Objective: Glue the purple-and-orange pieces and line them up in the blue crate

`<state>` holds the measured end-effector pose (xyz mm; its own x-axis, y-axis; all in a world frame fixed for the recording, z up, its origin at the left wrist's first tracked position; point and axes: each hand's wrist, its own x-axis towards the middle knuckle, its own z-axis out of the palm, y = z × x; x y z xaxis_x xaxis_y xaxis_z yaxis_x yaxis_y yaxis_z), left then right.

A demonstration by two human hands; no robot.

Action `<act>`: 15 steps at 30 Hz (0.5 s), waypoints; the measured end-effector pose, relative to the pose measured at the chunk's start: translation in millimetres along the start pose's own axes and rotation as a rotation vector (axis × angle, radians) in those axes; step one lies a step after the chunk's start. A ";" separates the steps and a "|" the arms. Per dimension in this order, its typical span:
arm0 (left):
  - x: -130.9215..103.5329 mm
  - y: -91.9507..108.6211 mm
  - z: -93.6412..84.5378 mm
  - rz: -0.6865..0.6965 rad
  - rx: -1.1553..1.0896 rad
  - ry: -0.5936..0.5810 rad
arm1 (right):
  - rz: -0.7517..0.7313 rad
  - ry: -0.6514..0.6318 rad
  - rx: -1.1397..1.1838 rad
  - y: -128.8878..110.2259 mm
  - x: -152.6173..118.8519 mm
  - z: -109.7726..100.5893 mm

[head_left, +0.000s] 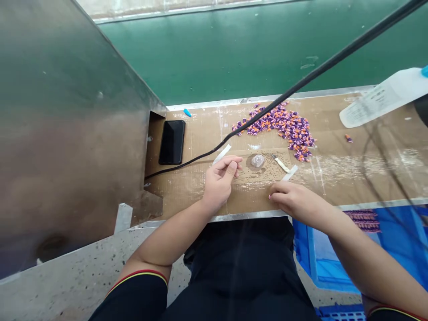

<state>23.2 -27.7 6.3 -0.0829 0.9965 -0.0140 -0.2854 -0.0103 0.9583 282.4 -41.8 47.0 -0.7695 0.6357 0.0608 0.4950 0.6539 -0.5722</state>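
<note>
Curling inward, left hand (pixel 220 178) and right hand (pixel 296 199); cannot tell how tightly or whether gripping anything. Clear disc (pixel 257 161) between, just beyond; knife (pixel 281 164) beyond right hand; purple-orange pieces (pixel 296 132) farther beyond.

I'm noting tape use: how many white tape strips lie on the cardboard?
2: one white strip just beyond the left hand, another white strip just beyond the right hand. The hands may hide more.
</note>
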 end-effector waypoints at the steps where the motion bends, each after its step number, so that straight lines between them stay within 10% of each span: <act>1: 0.7 0.5 0.1 -0.002 0.011 0.001 | -0.005 0.019 0.001 -0.9 -2.9 -1.3; 11: 7.1 3.8 -2.1 0.066 0.132 0.022 | 0.142 0.283 0.144 -1.8 -23.4 20.8; 15: 7.4 6.9 -0.8 0.132 0.186 0.056 | 0.294 0.611 0.191 3.3 -68.7 20.7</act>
<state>19.8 -20.5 12.5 -0.1618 0.9813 0.1038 -0.0879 -0.1191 0.9890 328.5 -91.8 23.9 -0.2221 0.9284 0.2979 0.5253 0.3713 -0.7656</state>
